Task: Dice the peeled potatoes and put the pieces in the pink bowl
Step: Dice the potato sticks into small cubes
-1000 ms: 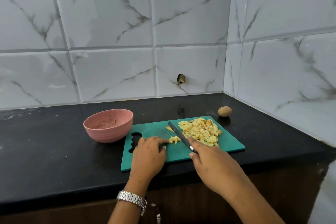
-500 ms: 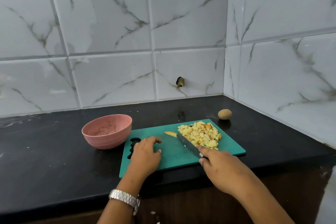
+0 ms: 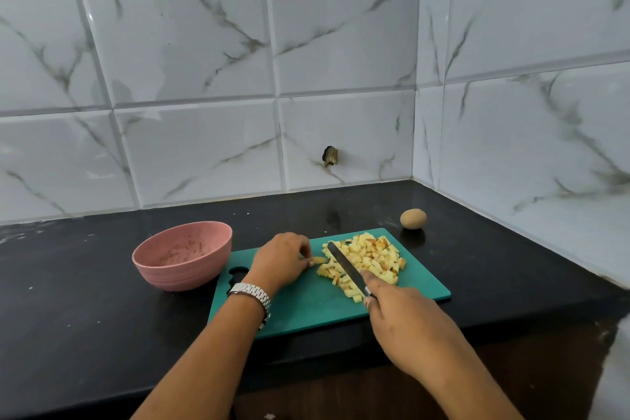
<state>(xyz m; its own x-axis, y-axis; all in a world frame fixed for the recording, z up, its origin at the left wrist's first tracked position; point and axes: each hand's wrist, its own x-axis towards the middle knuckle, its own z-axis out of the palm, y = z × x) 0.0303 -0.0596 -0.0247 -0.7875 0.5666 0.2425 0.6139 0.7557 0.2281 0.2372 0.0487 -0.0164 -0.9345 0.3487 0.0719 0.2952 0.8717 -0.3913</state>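
- Right hand grips knife; left hand pinches potato strip.
- Teal board, black counter, marble-tile walls.
- Left hand has moved from bare board to strip.

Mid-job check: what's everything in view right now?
pink bowl: one, pink, on counter left of board
cutting board: one, green, counter's front edge
diced potato: one pile, pale yellow, board's right half
potato slice: one, yellow, on board left of pile
knife: one, grey blade, across the pile
whole potato: one, brown, counter behind board's right corner
counter: one, black, under everything
wall tiles: many, white marbled, behind and right
wristwatch: one, silver, left wrist
left hand grip: one, pinching the slice
right hand grip: one, holding the knife
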